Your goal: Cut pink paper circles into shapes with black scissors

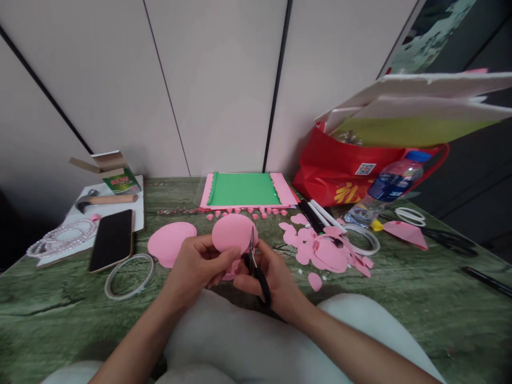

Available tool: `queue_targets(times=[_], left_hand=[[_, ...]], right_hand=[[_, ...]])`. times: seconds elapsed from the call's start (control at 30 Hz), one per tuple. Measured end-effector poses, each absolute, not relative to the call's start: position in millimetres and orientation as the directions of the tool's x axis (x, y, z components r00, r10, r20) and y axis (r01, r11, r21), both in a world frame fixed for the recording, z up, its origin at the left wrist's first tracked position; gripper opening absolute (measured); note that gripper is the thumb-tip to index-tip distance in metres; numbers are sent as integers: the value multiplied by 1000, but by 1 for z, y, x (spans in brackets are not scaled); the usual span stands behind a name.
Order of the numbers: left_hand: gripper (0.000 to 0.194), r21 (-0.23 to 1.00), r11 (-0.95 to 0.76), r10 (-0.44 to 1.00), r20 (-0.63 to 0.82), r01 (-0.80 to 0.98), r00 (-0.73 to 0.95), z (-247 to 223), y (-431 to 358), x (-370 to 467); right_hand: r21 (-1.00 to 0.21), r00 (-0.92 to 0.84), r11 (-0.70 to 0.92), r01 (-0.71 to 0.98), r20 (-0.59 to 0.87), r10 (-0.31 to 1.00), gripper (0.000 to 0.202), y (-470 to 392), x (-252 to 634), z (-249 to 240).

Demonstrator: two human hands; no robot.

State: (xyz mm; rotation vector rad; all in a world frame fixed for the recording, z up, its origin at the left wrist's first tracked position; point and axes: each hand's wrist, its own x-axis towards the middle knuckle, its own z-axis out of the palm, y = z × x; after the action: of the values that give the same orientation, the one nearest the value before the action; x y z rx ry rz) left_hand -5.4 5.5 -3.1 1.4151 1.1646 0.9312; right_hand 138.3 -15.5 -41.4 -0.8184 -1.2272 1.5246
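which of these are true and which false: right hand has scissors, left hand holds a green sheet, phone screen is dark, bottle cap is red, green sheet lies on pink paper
1. The right hand has scissors. True.
2. The left hand holds a green sheet. False: the left hand holds a pink paper circle.
3. The phone screen is dark. True.
4. The bottle cap is red. False: the bottle cap is blue.
5. The green sheet lies on pink paper. True.
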Motion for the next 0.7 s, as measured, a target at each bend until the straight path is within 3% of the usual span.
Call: queue_targets(times=[0.7], left_hand=[[23, 993, 4, 981, -27, 120, 193, -4, 7, -6]], right_hand=[[-965, -295, -58, -254, 20, 955, 50, -16, 141, -39]])
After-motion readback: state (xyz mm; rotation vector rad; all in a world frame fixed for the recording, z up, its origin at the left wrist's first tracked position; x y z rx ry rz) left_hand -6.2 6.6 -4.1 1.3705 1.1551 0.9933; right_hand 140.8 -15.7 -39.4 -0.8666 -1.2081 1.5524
